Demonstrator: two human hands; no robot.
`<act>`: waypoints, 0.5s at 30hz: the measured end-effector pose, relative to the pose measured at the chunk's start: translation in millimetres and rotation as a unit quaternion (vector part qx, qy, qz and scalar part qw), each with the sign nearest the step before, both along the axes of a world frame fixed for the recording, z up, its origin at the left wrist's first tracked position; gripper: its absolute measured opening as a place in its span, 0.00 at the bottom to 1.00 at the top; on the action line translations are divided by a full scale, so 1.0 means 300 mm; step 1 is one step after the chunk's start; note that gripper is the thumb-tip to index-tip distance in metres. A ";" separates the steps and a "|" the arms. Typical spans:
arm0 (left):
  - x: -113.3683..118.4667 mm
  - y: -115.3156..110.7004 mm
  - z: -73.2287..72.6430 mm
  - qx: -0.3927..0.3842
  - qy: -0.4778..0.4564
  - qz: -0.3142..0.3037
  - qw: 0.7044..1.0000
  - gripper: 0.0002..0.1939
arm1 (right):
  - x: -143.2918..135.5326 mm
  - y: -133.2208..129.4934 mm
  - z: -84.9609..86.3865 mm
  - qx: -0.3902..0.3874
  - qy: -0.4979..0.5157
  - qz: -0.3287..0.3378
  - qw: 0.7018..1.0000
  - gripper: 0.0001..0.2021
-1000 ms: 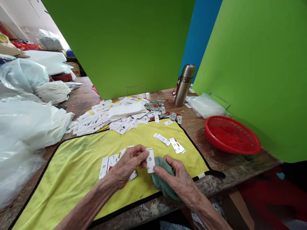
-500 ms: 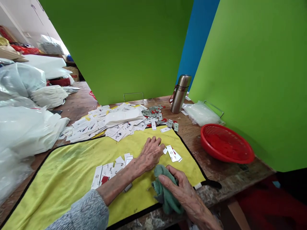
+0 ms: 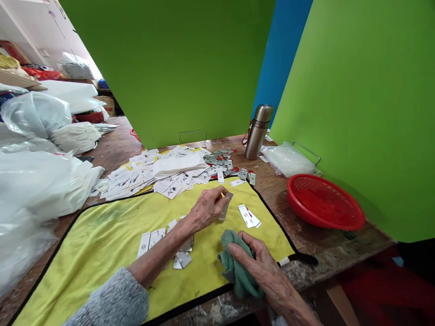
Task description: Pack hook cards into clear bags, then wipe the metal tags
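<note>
Between its fingertips my left hand [image 3: 208, 209] pinches a small greyish flat plate [image 3: 224, 207], raised over the yellow cloth [image 3: 112, 240]. My right hand [image 3: 260, 262] is closed on a green rag [image 3: 240, 271] near the cloth's front edge. Right of the plate lie white printed strips [image 3: 246, 216], one with a red part. Several more printed pieces [image 3: 149, 240] lie on the cloth to the left, partly hidden by my left forearm. Behind the cloth are a heap of white printed papers [image 3: 180, 165] and a pile of small metal plates with red parts [image 3: 219, 158].
A steel flask [image 3: 258, 132] stands at the back right. Near it are a clear plastic packet [image 3: 288, 159] and a red basket [image 3: 326, 201]. Plastic bags [image 3: 37, 181] fill the left side. Green panels [image 3: 170, 68] rise behind the table.
My left hand has lifted from the cloth with the greyish plate, which now shows between its fingers. My right hand stays on the rag. The view has shifted slightly.
</note>
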State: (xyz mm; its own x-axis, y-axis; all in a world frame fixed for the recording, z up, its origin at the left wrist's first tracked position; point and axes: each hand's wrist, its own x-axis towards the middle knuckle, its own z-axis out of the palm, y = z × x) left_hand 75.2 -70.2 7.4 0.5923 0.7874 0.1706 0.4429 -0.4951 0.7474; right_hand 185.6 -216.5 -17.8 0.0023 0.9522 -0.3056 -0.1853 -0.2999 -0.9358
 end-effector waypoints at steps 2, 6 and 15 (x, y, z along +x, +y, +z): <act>-0.007 0.004 0.004 -0.102 -0.067 0.025 0.992 0.04 | 0.000 -0.006 -0.001 -0.001 -0.014 -0.010 1.000 0.20; -0.026 0.014 0.005 -0.177 -0.104 0.059 0.977 0.08 | 0.026 -0.022 0.014 0.020 -0.073 -0.023 0.997 0.18; -0.039 -0.066 0.058 -0.323 -0.154 0.057 0.932 0.04 | -0.022 0.113 0.082 0.244 -0.487 -0.121 0.830 0.18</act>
